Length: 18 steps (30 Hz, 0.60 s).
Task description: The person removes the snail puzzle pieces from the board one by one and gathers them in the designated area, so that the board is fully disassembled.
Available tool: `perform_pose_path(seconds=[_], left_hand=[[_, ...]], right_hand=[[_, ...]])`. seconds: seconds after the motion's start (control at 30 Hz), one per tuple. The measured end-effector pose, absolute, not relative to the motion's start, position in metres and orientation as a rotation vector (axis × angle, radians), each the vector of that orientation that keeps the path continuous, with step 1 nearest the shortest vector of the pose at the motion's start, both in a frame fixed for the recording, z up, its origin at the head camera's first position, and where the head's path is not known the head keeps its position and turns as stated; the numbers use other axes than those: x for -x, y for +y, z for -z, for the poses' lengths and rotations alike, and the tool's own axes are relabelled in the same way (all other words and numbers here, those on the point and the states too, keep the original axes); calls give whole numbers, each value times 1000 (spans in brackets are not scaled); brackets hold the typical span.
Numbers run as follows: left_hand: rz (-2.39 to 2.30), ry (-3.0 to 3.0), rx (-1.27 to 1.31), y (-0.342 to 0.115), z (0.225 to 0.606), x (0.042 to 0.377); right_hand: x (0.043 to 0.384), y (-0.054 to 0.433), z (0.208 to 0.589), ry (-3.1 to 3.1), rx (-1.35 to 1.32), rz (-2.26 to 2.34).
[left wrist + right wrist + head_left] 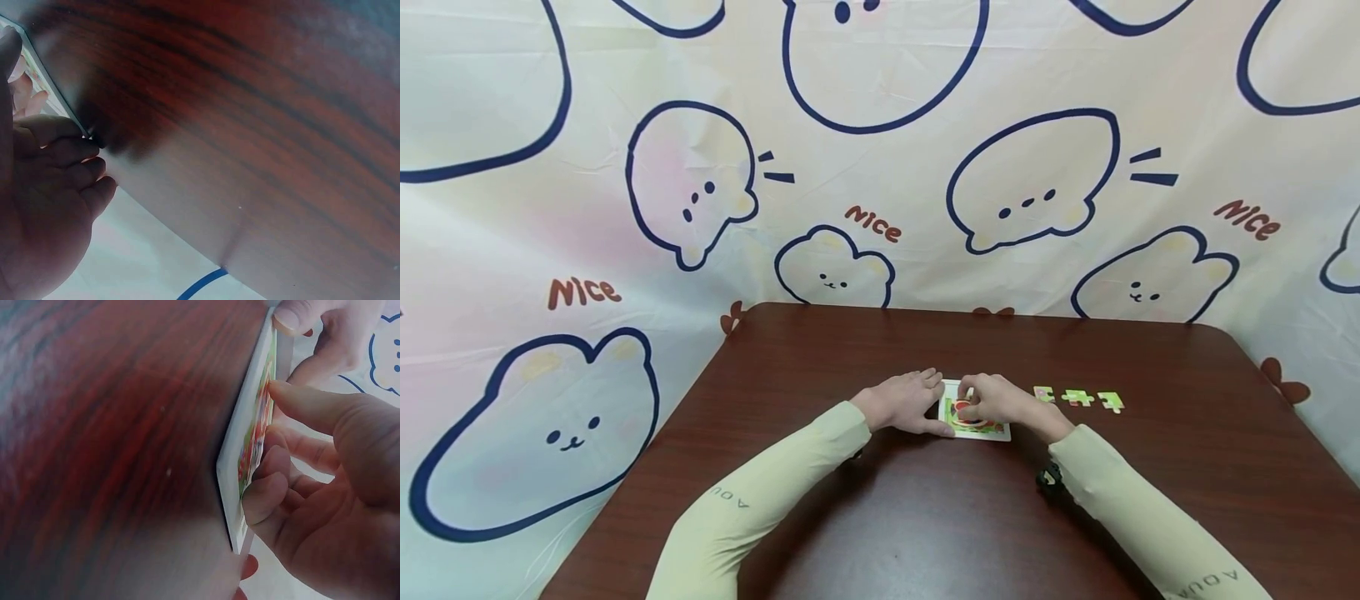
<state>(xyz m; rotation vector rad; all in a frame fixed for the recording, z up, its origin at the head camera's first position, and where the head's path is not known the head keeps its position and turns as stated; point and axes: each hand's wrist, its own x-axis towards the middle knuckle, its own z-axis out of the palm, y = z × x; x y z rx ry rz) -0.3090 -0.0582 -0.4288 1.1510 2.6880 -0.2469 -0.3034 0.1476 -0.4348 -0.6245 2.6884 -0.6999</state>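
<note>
A jigsaw puzzle in a white frame (997,437) lies flat on the table, its green and red picture partly covered by both hands. Along the frame's left edge rests my left hand (910,402), fingers extended toward the far corner and thumb at the near corner. Over the picture, my right hand (996,400) has bent fingers, with thumb and index tips set about one puzzle piece apart on its surface. The right wrist view shows this thumb (300,400) touching the picture, other fingers curled beside the rim. The piece under the fingertips is mostly hidden.
Three loose puzzle pieces lie in a row right of the frame: one partly behind the right wrist (1043,393), a middle piece (1078,398) and an outer piece (1111,402). The dark brown table (887,517) ends at a patterned cloth (917,208).
</note>
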Motion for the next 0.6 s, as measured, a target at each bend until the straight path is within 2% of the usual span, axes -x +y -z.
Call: perform_pose_path(seconds=[0.6], left_hand=[[256,2700,-1166,-58,429,308]], right_hand=[[305,145,437,2690,626,696]])
